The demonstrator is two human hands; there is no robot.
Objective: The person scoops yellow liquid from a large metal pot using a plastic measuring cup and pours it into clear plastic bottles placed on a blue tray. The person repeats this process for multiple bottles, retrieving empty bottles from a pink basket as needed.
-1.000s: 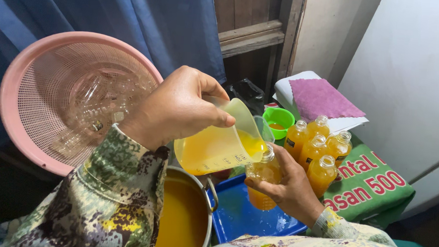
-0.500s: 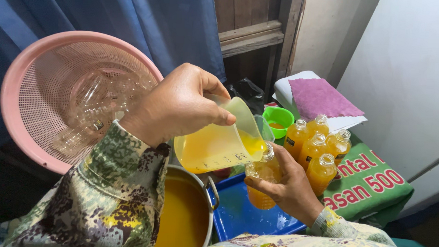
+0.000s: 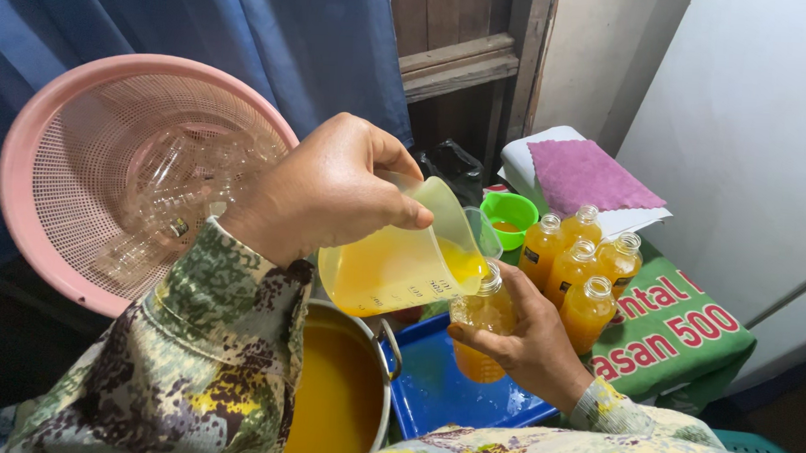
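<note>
Tipped a touch further than half a second back: clear measuring jug (image 3: 401,263), its orange juice now crowding nearer the spout; hands and bottle otherwise parked just as before. Left hand (image 3: 327,191) clenched over the jug's back, thumb pressed along the wall, grip firm. Long axis of the jug leaning from upper left down to lower right, spout aimed right and downward, touching or just above the open neck of the small bottle (image 3: 482,325). Bottle upright, long axis vertical, mouth pointing up, nearly full of orange liquid, held above the blue tray (image 3: 441,391). Right hand (image 3: 534,345) wrapped around the bottle from the side, grip closed on it. Steel pot (image 3: 341,396) of orange juice directly below the jug. Four filled, uncapped bottles (image 3: 578,261) standing close together to the right, beside a green funnel (image 3: 508,217). Pink mesh basket (image 3: 115,178) of empty clear bottles at left.
</note>
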